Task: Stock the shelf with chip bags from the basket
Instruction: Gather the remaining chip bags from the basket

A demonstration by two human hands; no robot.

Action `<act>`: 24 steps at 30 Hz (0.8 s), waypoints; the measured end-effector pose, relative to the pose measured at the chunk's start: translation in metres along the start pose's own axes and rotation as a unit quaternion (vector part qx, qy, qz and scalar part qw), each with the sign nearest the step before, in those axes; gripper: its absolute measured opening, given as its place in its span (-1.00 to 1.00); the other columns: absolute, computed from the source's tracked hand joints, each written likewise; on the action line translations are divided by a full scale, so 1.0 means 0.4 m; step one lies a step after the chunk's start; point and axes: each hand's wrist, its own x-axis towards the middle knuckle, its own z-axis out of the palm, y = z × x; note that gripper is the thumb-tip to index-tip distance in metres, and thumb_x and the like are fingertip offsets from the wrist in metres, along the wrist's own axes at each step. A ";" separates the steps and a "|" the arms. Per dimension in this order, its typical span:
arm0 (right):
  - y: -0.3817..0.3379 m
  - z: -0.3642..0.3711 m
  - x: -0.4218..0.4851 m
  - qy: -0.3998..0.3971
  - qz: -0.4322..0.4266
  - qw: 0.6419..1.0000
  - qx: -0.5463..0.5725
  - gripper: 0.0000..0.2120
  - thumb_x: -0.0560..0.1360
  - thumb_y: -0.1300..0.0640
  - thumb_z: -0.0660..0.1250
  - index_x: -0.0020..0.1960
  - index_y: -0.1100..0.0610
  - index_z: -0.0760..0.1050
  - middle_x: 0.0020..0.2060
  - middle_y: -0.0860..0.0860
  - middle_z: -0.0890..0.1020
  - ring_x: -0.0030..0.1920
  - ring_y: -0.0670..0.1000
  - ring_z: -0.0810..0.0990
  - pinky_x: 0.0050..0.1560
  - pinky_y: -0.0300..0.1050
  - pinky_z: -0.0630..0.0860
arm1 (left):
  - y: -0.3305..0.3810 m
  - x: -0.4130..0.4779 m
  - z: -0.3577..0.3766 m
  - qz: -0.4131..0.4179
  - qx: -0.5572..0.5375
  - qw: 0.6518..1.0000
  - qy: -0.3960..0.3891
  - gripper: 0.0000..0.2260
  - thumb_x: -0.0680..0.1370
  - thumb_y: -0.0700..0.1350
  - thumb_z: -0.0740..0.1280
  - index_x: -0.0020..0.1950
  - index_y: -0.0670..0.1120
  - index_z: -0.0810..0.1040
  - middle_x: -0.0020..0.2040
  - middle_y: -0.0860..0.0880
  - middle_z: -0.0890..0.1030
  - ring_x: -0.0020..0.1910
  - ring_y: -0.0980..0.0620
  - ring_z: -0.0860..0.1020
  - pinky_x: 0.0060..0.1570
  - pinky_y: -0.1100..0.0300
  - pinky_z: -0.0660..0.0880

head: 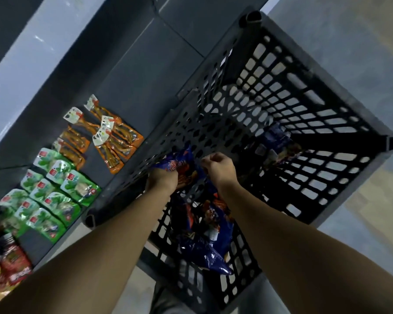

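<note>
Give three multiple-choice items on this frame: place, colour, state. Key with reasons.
1. The green packets lie: A in the basket; B on the shelf left of it; C on the floor.
2. The chip bags in the basket are: A blue; B red; C yellow.
3. The left hand: A open on the shelf; B holds an orange packet; C grips a blue bag.
1B, rows on the shelf; 2A, blue film inside the basket; 3C, the bag sticks up from its grip.
</note>
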 end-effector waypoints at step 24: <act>-0.217 -0.121 -0.132 0.005 -0.070 0.993 -0.091 -0.69 0.44 -0.03 0.45 0.12 0.07 0.59 -0.04 0.05 0.70 -0.07 0.08 0.67 -0.05 -0.05 0.58 | 0.159 -0.232 -0.109 0.147 -0.157 0.970 -0.115 -0.85 0.56 -0.10 0.38 0.10 -0.11 0.55 0.05 -0.12 0.64 0.05 -0.14 0.59 0.11 0.02 0.51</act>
